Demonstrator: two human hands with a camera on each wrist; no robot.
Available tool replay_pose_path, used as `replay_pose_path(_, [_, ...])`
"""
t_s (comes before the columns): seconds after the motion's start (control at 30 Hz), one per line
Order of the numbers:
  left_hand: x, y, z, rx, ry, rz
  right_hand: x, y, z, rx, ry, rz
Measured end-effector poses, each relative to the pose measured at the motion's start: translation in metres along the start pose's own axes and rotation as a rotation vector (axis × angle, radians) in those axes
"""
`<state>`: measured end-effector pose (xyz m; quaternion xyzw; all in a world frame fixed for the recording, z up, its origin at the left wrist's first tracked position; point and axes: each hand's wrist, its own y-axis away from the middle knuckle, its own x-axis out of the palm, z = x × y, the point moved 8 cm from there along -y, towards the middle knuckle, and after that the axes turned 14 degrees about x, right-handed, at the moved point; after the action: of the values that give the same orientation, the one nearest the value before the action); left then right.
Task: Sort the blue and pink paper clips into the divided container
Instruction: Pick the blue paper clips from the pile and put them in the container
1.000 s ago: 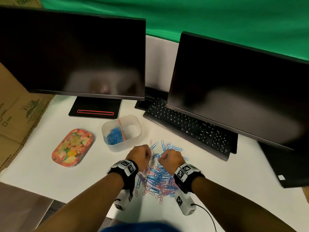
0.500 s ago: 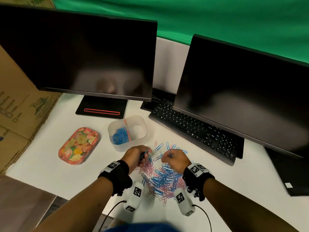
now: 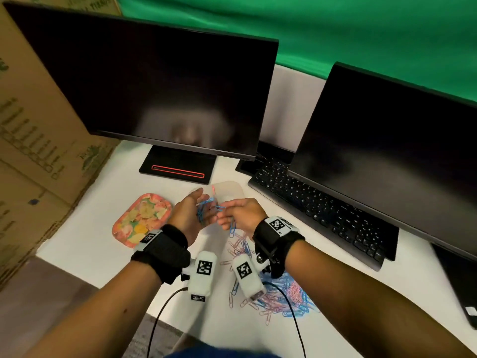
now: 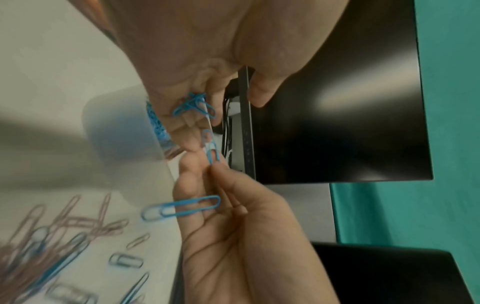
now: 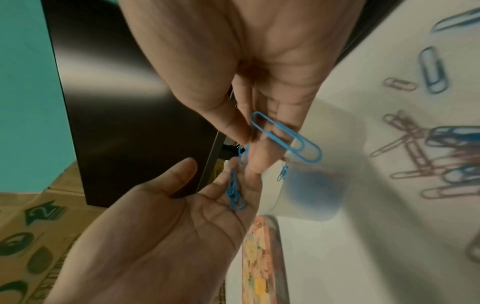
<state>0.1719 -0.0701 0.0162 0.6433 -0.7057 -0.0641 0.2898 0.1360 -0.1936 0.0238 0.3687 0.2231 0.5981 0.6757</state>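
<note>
My left hand (image 3: 191, 214) hovers just in front of the translucent divided container (image 3: 229, 191), palm up and fingers relaxed, with a few blue paper clips (image 5: 235, 194) lying on it. My right hand (image 3: 233, 214) meets it from the right and pinches a blue clip (image 4: 212, 153) between thumb and forefinger at the left fingertips. A second, larger blue clip (image 5: 285, 137) hangs from its other fingers. The container's left compartment shows blue clips (image 4: 155, 121) behind a pink divider (image 3: 213, 188). The mixed pile of blue and pink clips (image 3: 281, 298) lies under my right forearm.
A floral tray (image 3: 142, 219) lies left of the container. Two dark monitors (image 3: 154, 94) and a black keyboard (image 3: 317, 215) stand behind and to the right. Cardboard boxes (image 3: 33, 151) stand along the left side, where the white table (image 3: 85, 228) ends.
Both hands have lifted off the clip pile and moved forward to the container. The left palm has turned up with blue clips on it; the right brings more blue clips to it.
</note>
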Motion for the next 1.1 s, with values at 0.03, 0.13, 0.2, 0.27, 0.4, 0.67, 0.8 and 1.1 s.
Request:
replay_pose_path(0.03, [-0.003, -0.003, -0.004, 0.003, -0.006, -0.034, 0.007, -0.005, 0.004, 0.027, 0.012, 0.011])
replay_pose_path(0.13, [-0.01, -0.011, -0.01, -0.015, -0.028, -0.071, 0.019, -0.025, 0.016, 0.043, 0.108, -0.03])
replay_pose_path(0.2, [-0.013, -0.017, -0.012, -0.025, -0.058, -0.081, 0.02, -0.035, 0.022, 0.039, 0.16, -0.071])
replay_pose_path(0.27, [-0.016, -0.022, -0.015, -0.004, -0.13, -0.089, 0.021, -0.043, 0.027, 0.056, 0.25, -0.091])
replay_pose_path(0.4, [-0.013, -0.023, -0.023, 0.035, -0.302, -0.053, 0.023, -0.039, 0.032, 0.073, 0.307, -0.106])
replay_pose_path(0.67, [0.002, 0.003, -0.025, 0.293, -0.853, 0.323, -0.024, 0.0, 0.024, -0.083, 0.537, -0.209])
replay_pose_path(0.8, [-0.008, 0.012, 0.017, 0.43, -1.486, 0.586, -0.065, 0.005, -0.01, -0.077, 0.893, -0.354])
replay_pose_path(1.1, [-0.04, 0.0, 0.072, 0.468, -1.849, 0.516, -0.085, -0.003, -0.061, 0.019, 1.058, -0.491])
